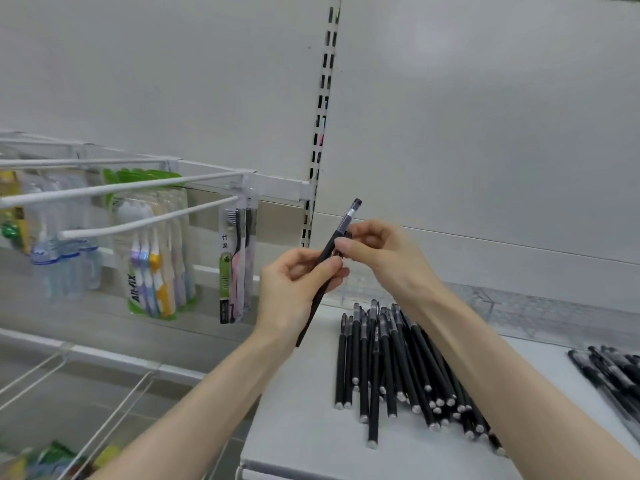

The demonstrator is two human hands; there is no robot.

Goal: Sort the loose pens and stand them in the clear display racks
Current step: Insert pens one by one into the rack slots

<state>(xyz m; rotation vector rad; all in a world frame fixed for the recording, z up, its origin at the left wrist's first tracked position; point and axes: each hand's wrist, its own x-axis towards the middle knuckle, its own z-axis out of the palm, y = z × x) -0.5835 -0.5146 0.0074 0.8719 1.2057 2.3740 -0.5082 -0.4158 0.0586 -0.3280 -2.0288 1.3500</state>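
My left hand point(294, 292) grips a black pen point(341, 230) around its lower barrel, tilted with the capped end up and to the right. My right hand point(377, 252) pinches the same pen just below its clear cap section. Both hands hover above the left end of a white shelf point(304, 434). A pile of several black pens point(391, 368) lies on that shelf below my right forearm. A second pile of pens point(613, 372) lies at the right edge. Clear display racks point(485, 303) stand along the back of the shelf, partly hidden by my right arm.
White peg hooks point(145, 220) jut out at the left, carrying toothbrush packs point(156, 258) and a black and pink toothbrush pack point(237, 268). Wire rails point(104, 403) run below them. A slotted upright point(323, 116) divides the white back panels.
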